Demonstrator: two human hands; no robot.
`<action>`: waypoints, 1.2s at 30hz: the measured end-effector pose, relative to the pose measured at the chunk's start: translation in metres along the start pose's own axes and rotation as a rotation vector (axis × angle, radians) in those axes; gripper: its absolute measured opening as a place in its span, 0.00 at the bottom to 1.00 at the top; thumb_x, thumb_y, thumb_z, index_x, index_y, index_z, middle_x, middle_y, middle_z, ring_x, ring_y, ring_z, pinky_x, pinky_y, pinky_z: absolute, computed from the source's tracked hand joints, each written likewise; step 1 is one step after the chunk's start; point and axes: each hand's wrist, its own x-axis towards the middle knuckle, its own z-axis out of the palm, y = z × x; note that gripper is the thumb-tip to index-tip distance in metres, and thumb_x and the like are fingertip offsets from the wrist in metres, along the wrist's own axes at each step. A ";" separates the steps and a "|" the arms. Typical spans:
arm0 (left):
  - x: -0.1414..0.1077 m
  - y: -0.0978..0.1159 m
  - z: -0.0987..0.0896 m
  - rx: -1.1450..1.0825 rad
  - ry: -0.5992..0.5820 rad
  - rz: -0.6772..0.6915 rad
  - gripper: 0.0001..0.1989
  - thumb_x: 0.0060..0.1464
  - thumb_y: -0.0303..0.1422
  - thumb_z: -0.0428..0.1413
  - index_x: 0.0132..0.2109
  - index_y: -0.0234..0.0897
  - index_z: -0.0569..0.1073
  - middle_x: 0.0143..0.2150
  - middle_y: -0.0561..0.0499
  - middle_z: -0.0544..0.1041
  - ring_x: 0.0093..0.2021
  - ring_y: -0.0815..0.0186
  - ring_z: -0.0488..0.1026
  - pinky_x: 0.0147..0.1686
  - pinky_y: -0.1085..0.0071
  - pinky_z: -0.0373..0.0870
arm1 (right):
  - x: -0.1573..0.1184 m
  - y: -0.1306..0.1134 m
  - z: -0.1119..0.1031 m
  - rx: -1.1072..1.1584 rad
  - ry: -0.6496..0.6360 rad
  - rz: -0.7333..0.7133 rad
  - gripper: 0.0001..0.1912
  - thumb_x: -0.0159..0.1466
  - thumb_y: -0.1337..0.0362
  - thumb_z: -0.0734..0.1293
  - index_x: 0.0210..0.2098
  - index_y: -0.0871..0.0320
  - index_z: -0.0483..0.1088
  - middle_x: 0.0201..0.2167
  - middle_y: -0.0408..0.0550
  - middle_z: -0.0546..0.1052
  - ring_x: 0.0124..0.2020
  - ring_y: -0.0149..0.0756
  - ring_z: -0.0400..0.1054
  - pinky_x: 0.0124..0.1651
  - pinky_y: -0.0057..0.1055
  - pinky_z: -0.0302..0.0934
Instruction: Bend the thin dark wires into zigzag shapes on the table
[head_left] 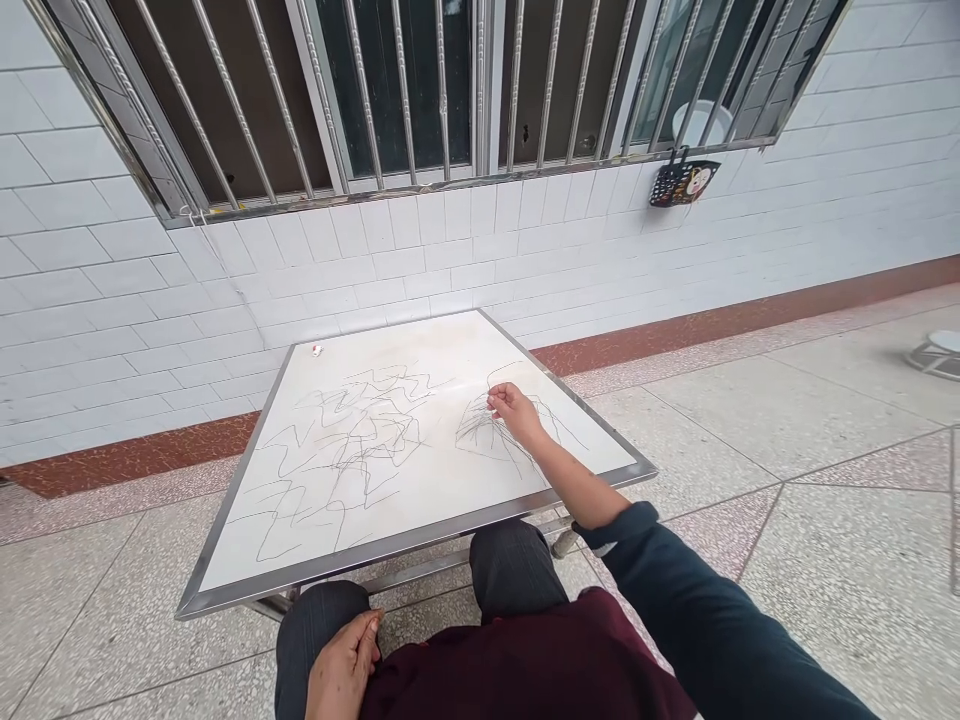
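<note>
My right hand is above the right half of the white table, thumb and fingertips pinched together on a thin dark wire that curves up past the fingers. Beneath and around that hand spreads a bundle of thin, fairly straight wires, partly covered by it. Across the table's left half lie several wavy, bent wires, tangled over one another. My left hand rests on my left thigh, fingers loosely extended and holding nothing that I can see.
A small white and red object sits near the table's far left corner. Behind the table stands a white tiled wall with a barred window. A black basket hangs from the sill. A round stool stands on the floor far right.
</note>
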 end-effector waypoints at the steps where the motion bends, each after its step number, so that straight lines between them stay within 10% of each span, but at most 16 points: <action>1: 0.000 0.000 -0.001 0.002 0.002 0.000 0.24 0.59 0.47 0.41 0.50 0.43 0.74 0.27 0.53 0.76 0.27 0.65 0.74 0.32 0.74 0.69 | 0.001 0.001 -0.001 -0.001 0.013 0.015 0.10 0.54 0.59 0.64 0.34 0.56 0.65 0.28 0.42 0.70 0.30 0.31 0.66 0.32 0.30 0.62; 9: -0.003 0.006 0.002 -0.072 0.071 -0.019 0.23 0.57 0.48 0.44 0.46 0.44 0.76 0.25 0.54 0.75 0.25 0.66 0.73 0.28 0.72 0.70 | -0.013 -0.029 -0.006 0.061 -0.022 0.025 0.12 0.56 0.58 0.64 0.37 0.56 0.67 0.32 0.43 0.69 0.33 0.30 0.64 0.38 0.30 0.60; 14: -0.006 0.035 -0.009 -0.246 0.300 -0.032 0.24 0.56 0.49 0.45 0.46 0.40 0.76 0.29 0.50 0.76 0.28 0.63 0.74 0.25 0.71 0.71 | -0.076 -0.070 0.016 0.342 -0.486 0.216 0.10 0.56 0.60 0.68 0.35 0.58 0.69 0.27 0.40 0.67 0.25 0.24 0.59 0.30 0.24 0.55; 20: -0.004 0.116 -0.077 -0.212 0.475 0.363 0.16 0.57 0.39 0.51 0.51 0.45 0.73 0.52 0.49 0.74 0.53 0.59 0.68 0.55 0.59 0.62 | -0.168 -0.103 0.049 0.771 -0.924 0.667 0.08 0.56 0.65 0.70 0.33 0.61 0.69 0.25 0.40 0.61 0.22 0.21 0.50 0.24 0.20 0.46; 25: -0.004 0.135 -0.087 -0.541 0.251 0.306 0.17 0.59 0.38 0.50 0.52 0.40 0.73 0.46 0.45 0.77 0.43 0.62 0.74 0.46 0.65 0.69 | -0.192 -0.110 0.065 0.886 -0.889 0.785 0.07 0.58 0.65 0.69 0.33 0.62 0.69 0.24 0.39 0.57 0.21 0.20 0.46 0.20 0.17 0.39; 36: -0.018 0.135 -0.060 -1.082 0.225 0.127 0.15 0.54 0.36 0.57 0.48 0.36 0.75 0.43 0.44 0.78 0.37 0.66 0.73 0.36 0.71 0.69 | -0.213 -0.118 0.084 0.797 -0.894 0.810 0.09 0.58 0.61 0.69 0.35 0.61 0.70 0.23 0.38 0.56 0.20 0.20 0.43 0.18 0.16 0.36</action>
